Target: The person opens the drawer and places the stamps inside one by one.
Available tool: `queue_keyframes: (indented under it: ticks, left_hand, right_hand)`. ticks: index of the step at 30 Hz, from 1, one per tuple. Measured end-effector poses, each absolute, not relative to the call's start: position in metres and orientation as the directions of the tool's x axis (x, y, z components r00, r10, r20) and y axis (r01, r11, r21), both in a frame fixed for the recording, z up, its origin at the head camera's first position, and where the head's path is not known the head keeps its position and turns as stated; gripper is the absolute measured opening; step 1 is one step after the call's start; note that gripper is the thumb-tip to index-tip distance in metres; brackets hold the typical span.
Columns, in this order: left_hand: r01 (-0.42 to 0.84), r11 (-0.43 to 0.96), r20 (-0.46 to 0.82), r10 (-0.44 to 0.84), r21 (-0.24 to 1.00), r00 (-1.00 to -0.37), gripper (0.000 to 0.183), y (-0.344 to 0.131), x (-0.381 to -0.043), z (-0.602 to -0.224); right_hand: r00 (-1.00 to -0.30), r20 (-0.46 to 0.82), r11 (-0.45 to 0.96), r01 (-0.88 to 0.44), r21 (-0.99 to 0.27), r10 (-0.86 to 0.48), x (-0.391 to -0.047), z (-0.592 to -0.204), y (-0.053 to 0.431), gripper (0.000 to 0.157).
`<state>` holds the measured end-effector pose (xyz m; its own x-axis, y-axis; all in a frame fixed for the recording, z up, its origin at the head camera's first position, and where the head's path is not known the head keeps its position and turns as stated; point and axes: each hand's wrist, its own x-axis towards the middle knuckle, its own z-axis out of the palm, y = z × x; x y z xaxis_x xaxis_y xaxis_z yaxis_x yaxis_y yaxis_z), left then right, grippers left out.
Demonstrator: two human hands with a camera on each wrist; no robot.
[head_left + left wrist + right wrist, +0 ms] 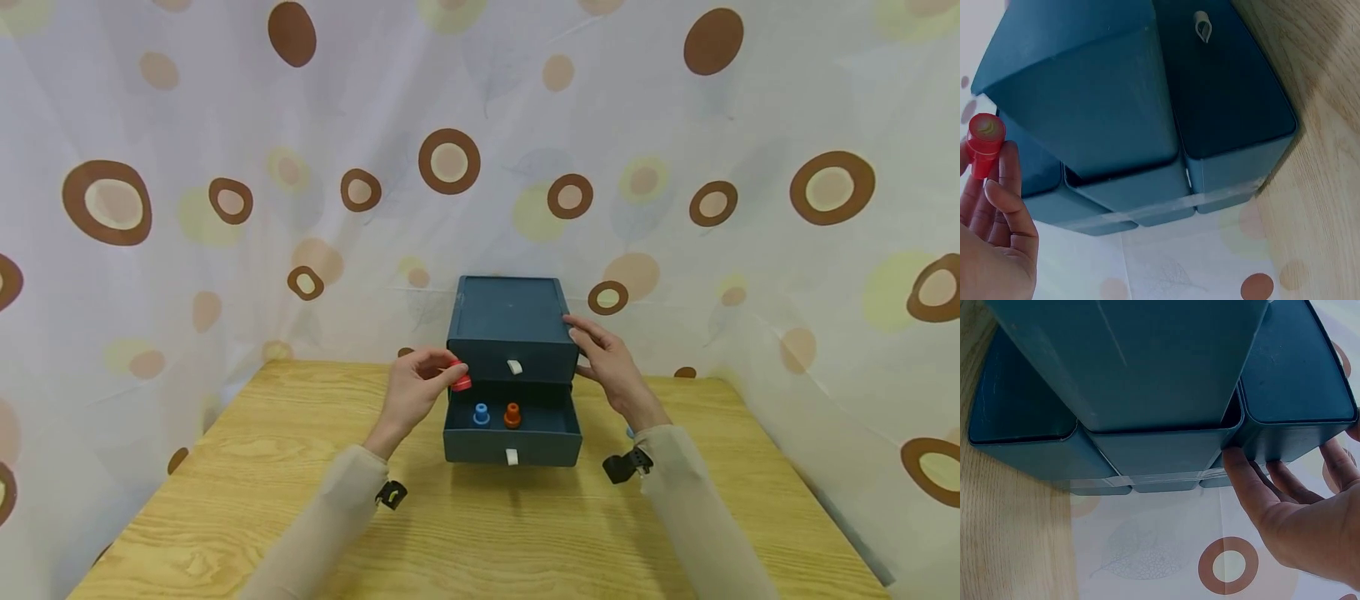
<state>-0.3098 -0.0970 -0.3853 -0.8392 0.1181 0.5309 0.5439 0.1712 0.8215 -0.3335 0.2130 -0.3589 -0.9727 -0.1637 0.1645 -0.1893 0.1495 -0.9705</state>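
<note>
A dark blue drawer cabinet (pixel 510 308) stands at the back of the table, its top drawer closed and the drawer (pixel 513 447) below pulled out. Inside that open drawer, a small blue stepped peg (pixel 482 414) and an orange one (pixel 512 416) stand upright, side by side. My left hand (pixel 412 392) pinches a small red stepped piece (pixel 985 140) between thumb and fingers, above the drawer's left side. My right hand (pixel 615 371) rests against the cabinet's upper right side, its fingers (pixel 1254 487) extended along the wall.
White tab handles (pixel 514 367) mark the drawer fronts. Part of a light blue object (pixel 631 432) shows beside my right wrist, mostly hidden. A closed bottom drawer (pixel 1229 81) lies under the pulled-out one. A patterned curtain (pixel 510 167) hangs behind the wooden table (pixel 300 467).
</note>
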Motion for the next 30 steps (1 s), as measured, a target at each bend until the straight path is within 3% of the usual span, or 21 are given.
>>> queue_keyframes:
  ticks: [13,30]
  left_hand:
    - [0.565,0.114,0.534,0.219,0.817,-0.817,0.017,-0.075,-0.303,-0.382]
    - [0.573,0.330,0.456,0.370,0.750,-0.809,0.011,-0.055,-0.299,-0.384]
  right_hand:
    - [-0.974,0.156,0.143,-0.180,-0.973,-0.165,-0.331,-0.356,0.213,0.052]
    - [-0.977,0.150,0.137,-0.171,-0.976,-0.153,-0.333,-0.358,0.212,0.051]
